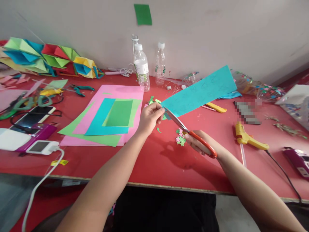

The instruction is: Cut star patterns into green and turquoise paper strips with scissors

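Note:
My left hand (152,117) pinches the lower left end of a long blue sheet of paper (200,91), which is held up above the table and slants toward the upper right. Faint star outlines show on the sheet. In my right hand (201,143) is a pair of scissors (199,141) with red handles, its blades at the paper's edge close to my left fingertips. Small pink and green paper stars (180,138) lie in a little pile beneath the scissors. Green scraps (154,100) lie partly hidden behind my left hand.
Stacked coloured sheets (96,140) lie on the left of the red table (149,164). Plastic bottles (142,69) stand by the wall. A yellow glue gun (249,138), a yellow cutter (216,107) and a bag of stars (267,91) are on the right. Pliers (82,89) and phones lie left.

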A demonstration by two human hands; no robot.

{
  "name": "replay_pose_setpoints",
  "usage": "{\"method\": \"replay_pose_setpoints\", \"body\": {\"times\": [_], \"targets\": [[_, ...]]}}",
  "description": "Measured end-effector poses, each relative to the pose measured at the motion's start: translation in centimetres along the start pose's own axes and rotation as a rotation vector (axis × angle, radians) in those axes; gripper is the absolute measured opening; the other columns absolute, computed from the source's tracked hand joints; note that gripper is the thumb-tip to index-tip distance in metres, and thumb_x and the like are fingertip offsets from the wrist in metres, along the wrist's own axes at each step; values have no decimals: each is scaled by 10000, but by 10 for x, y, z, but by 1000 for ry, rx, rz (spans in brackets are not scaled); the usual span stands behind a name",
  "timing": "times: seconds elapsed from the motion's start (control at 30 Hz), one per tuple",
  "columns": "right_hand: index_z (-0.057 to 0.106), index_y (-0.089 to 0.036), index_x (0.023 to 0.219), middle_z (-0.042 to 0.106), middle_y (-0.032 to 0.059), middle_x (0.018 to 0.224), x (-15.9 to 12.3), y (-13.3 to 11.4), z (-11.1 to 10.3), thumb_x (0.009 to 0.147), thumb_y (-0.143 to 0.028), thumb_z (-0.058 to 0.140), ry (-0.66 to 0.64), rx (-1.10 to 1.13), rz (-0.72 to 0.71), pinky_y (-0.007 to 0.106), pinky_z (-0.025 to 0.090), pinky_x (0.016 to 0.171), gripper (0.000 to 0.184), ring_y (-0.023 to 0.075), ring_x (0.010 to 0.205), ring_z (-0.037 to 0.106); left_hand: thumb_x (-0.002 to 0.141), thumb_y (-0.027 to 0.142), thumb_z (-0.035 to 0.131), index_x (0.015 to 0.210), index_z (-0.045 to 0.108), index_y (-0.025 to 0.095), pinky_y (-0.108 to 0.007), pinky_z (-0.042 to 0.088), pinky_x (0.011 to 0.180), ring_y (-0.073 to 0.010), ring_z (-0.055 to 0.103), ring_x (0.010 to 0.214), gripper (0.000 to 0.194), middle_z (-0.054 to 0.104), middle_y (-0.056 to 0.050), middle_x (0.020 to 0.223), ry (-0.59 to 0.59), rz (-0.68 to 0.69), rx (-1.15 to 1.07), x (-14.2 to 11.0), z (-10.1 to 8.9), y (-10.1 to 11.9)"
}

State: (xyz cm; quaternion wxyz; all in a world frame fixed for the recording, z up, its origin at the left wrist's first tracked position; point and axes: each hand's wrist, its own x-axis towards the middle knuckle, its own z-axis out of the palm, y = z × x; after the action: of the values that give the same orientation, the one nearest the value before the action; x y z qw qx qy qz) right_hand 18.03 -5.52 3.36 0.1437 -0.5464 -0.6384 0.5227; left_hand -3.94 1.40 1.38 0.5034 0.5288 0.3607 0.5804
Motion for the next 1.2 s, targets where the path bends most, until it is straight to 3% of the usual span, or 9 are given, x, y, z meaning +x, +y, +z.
{"method": "replay_pose_setpoints", "body": {"times": [0.33,0.57,0.8,1.0,1.2], "targets": [[475,-217,676,447,-64,372,8,9,14,888,-711,448,-30,87,-127,241,366,432,538,91,336,396,739,259,661,591,525,185,-200,321,417,-50,416,398,214,521,51,464,49,-48,-135,-2,5,-6],[479,-218,684,442,-69,379,6,7,22,886,-653,491,-9,120,-49,245,369,427,479,90,334,391,719,259,653,603,518,191,-206,301,425,-56,414,412,191,509,57,463,42,-52,-212,-3,6,-7],[464,-226,662,445,-63,368,4,6,23,854,-732,478,1,149,-76,265,395,459,541,90,336,390,751,250,636,613,496,190,-218,271,442,-54,387,424,205,480,63,472,35,-37,-183,-6,9,-6],[480,-221,687,445,-70,363,4,4,24,907,-658,451,29,124,-34,249,376,429,491,86,312,389,754,267,635,631,488,194,-220,267,442,-58,380,428,206,470,65,480,28,-49,-169,-5,10,-6],[441,-232,651,422,-67,335,0,-5,23,861,-684,460,61,98,-1,251,350,405,499,85,298,369,746,271,639,620,485,193,-219,265,443,-59,367,430,214,454,65,475,25,-49,-174,-4,10,-5]]}}
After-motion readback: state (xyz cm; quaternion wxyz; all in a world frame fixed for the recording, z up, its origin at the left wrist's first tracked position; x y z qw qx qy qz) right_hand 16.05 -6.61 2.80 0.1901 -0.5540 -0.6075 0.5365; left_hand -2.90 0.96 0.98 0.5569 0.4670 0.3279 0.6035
